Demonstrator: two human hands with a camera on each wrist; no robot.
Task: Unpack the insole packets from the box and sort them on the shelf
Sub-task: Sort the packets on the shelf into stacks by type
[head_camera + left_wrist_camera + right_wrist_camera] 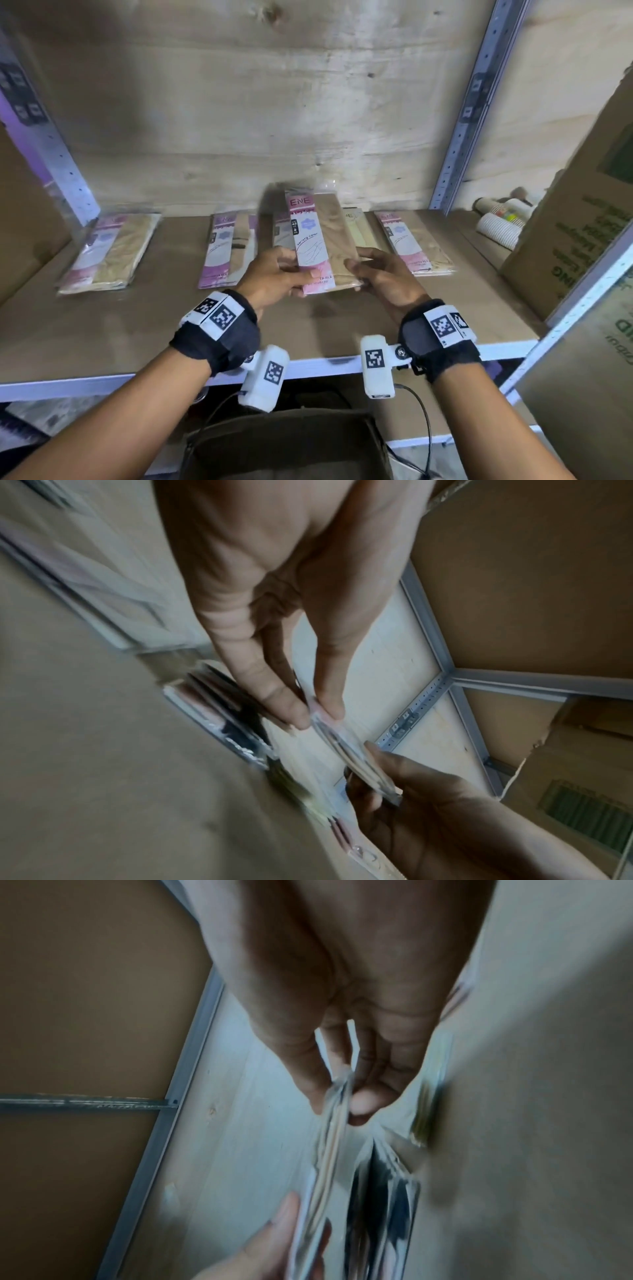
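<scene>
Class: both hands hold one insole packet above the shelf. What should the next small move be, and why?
Probably lower the held packet onto a pile on the shelf. The left hand and right hand pinch its near end, it hangs clear of the board, and sorted piles already lie in a row beneath.

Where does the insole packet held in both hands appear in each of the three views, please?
Head: held packet at centre, above the shelf.
Left wrist: edge-on, lower centre.
Right wrist: edge-on, blurred, centre to bottom.
Shared landmark: the pale plywood back wall.
</scene>
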